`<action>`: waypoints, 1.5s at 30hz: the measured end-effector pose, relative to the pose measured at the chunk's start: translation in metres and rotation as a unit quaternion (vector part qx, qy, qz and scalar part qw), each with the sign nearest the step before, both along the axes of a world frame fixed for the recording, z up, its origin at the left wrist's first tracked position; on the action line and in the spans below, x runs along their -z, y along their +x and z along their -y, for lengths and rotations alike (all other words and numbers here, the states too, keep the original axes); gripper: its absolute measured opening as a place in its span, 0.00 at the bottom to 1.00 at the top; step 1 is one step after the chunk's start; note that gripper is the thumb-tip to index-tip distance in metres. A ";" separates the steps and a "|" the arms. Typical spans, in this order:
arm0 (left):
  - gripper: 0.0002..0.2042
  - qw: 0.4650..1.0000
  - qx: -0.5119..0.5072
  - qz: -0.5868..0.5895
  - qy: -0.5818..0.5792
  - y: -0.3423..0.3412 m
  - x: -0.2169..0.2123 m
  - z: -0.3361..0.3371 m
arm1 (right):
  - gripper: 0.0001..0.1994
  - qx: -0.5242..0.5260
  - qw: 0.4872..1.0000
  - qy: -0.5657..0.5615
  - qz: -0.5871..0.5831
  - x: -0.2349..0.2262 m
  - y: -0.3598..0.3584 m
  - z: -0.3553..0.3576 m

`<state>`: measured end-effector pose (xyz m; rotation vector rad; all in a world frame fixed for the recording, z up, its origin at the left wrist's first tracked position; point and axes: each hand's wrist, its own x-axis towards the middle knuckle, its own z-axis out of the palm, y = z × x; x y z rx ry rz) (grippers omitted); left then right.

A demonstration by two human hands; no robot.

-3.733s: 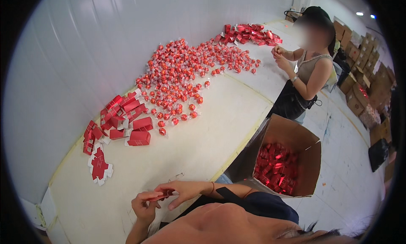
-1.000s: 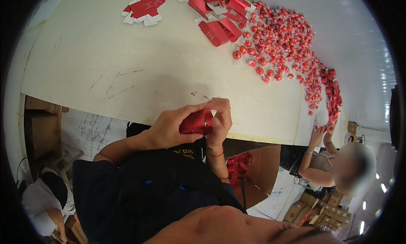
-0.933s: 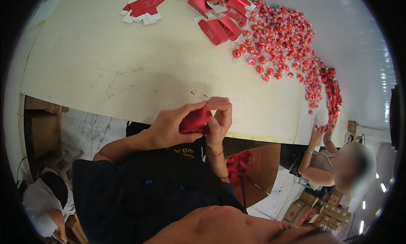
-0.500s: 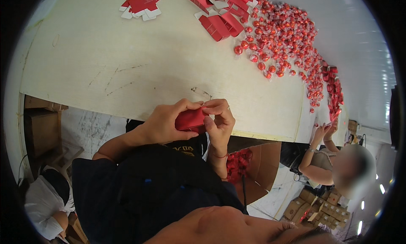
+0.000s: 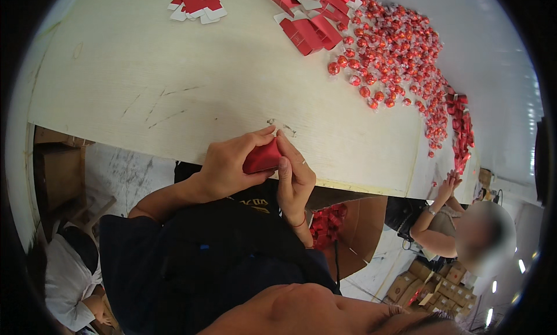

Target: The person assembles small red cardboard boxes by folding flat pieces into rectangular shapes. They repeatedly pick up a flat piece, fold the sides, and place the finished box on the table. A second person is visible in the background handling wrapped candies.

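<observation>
I hold a small red cardboard box (image 5: 262, 157) with both hands at the near edge of a pale wooden table (image 5: 174, 85). My left hand (image 5: 229, 164) wraps it from the left with the fingers over its top. My right hand (image 5: 295, 175) presses its right end with thumb and fingers. Several folded red boxes (image 5: 307, 22) lie at the far side of the table. Flat red box blanks (image 5: 197, 1) lie to their left. A wide scatter of red-wrapped round sweets (image 5: 394, 62) stretches along the table to the right.
An open brown carton (image 5: 362, 230) with red boxes inside stands under the table edge at my right. Another person (image 5: 458, 219) works at the right end of the table. A person in white (image 5: 67, 271) is at the lower left. Small cartons (image 5: 435, 283) sit on the floor.
My view turned from along the table to down onto its near edge. In the last second my hands shifted slightly left with the red box, and the fingers closed more around it.
</observation>
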<state>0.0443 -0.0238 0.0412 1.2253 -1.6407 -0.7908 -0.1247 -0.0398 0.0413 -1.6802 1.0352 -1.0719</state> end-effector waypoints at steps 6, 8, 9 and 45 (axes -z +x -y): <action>0.29 0.995 -0.056 0.043 -0.070 -0.005 0.001 0.000 | 0.21 -0.017 0.998 -0.052 -0.020 -0.004 0.011 0.000; 0.33 0.992 -0.068 0.046 -0.101 -0.006 0.017 -0.001 | 0.22 -0.028 0.998 -0.051 -0.022 -0.002 0.016 0.002; 0.34 0.989 -0.072 0.051 -0.116 -0.006 0.023 0.000 | 0.22 -0.030 0.998 -0.040 -0.024 -0.002 0.016 0.002; 0.16 0.944 -0.096 0.314 0.039 0.194 0.088 0.188 | 0.34 -0.045 0.994 -0.056 -0.083 0.037 0.046 0.075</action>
